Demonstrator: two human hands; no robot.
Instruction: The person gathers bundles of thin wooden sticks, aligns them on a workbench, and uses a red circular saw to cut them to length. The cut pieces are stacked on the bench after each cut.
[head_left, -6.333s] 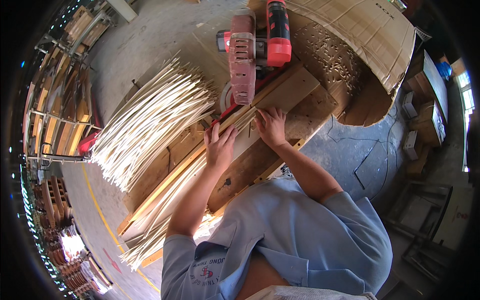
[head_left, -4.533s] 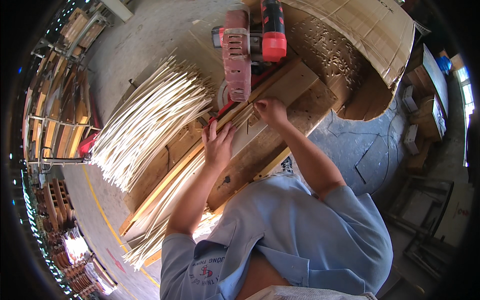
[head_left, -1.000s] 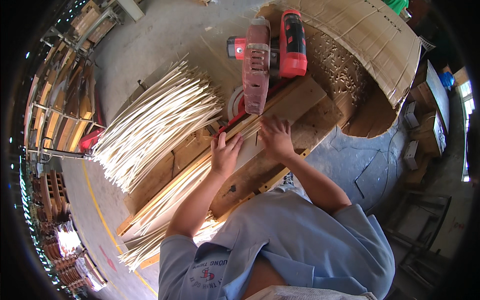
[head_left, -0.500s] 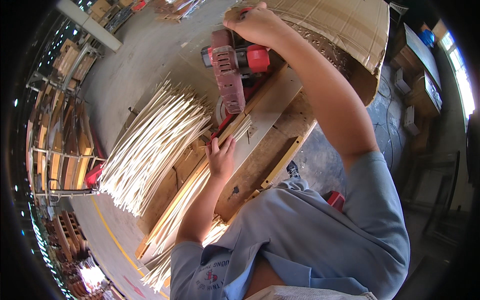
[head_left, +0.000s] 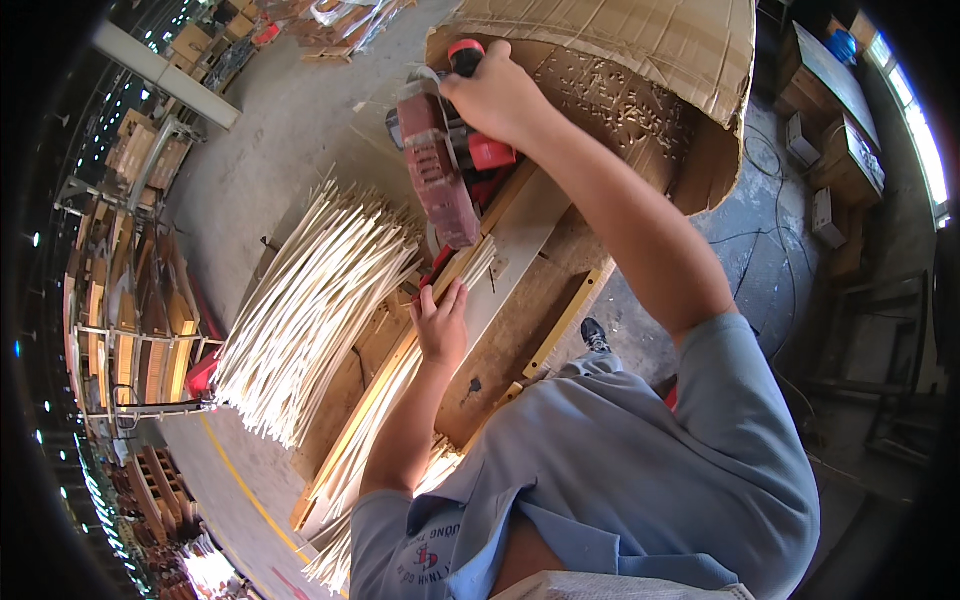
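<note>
Thin wooden strips (head_left: pixel 481 262) are lying along the wooden fence (head_left: pixel 505 205), ends near the miter saw (head_left: pixel 490 152); sound practice is keeping them flush, fingers clear of its guard (head_left: pixel 437 180). The right hand (head_left: pixel 502 98) is gripping the saw handle (head_left: pixel 466 56); the left hand (head_left: pixel 440 325) is resting over the strips, fingers parted, closure beneath undeterminable.

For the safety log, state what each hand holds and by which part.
The right hand holds the power saw by its handle. The left hand lies on wooden sticks near their saw-side ends; whether it grips them cannot be told.
</note>
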